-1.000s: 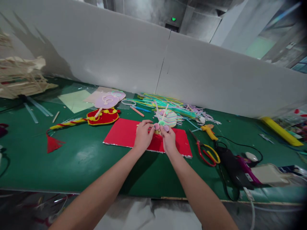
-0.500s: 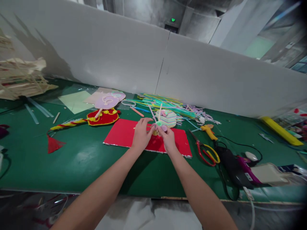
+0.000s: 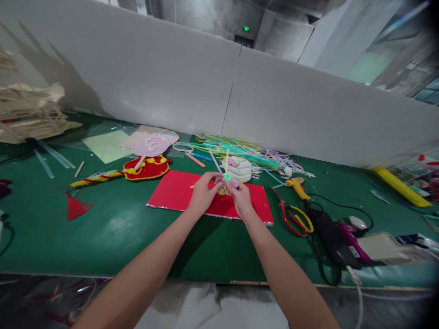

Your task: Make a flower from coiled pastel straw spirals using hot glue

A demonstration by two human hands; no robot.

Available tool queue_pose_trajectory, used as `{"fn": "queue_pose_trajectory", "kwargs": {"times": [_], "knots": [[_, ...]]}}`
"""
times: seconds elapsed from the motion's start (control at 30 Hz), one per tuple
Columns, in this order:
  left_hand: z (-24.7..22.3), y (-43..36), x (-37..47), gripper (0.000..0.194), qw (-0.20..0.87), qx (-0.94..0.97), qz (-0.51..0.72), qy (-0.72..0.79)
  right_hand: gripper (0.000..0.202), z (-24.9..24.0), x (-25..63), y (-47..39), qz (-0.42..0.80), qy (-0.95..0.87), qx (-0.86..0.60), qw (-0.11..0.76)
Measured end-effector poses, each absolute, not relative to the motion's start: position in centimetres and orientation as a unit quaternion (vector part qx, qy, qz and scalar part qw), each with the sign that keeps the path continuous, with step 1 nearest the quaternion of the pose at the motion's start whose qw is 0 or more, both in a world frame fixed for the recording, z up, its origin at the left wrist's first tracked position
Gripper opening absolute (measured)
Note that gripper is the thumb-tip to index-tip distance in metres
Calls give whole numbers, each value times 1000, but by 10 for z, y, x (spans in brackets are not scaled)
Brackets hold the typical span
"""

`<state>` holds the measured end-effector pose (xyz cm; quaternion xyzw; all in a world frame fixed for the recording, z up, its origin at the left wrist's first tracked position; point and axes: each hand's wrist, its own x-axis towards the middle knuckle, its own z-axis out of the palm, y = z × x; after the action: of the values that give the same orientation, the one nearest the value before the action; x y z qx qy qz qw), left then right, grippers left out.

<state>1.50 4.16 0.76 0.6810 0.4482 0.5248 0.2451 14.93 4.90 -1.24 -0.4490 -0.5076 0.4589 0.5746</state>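
Observation:
Between my two hands is a small flower made of pastel coiled pipe cleaners, green, purple and yellow, with pale stems sticking up. My left hand pinches it from the left side. From the right, the fingers of my right hand close on it too. Both hands hover over a red board with a ragged white edge; my fingers partly cover the flower. Just behind is a round striped piece with a pink decoration.
Behind lies a heap of coloured pipe cleaners. Scissors and a yellow glue gun lie on the right, beside a black power strip. A red and yellow fan-shaped ornament with a tassel lies left.
My left fingers have closed in further around the flower, and the hands have barely shifted otherwise. The whole view has drifted very slightly.

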Motion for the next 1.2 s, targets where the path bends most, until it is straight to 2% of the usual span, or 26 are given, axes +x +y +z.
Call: {"fn": "queue_pose_trajectory", "kwargs": {"times": [0.1, 0.23, 0.43, 0.6, 1.2], "knots": [[6, 44, 13, 25, 283, 668, 512, 460, 24, -8, 155, 49, 443, -535, -443, 567], [6, 46, 6, 20, 327, 681, 468, 459, 24, -1, 160, 47, 433, -582, -440, 529], [6, 47, 2, 27, 353, 676, 443, 471, 26, 2, 162, 46, 407, -622, -449, 496], [8, 46, 1, 26, 367, 677, 431, 470, 27, 1, 162, 45, 383, -640, -455, 486], [11, 42, 4, 33, 305, 669, 431, 522, 27, -7, 158, 48, 305, -637, -504, 497]]}}
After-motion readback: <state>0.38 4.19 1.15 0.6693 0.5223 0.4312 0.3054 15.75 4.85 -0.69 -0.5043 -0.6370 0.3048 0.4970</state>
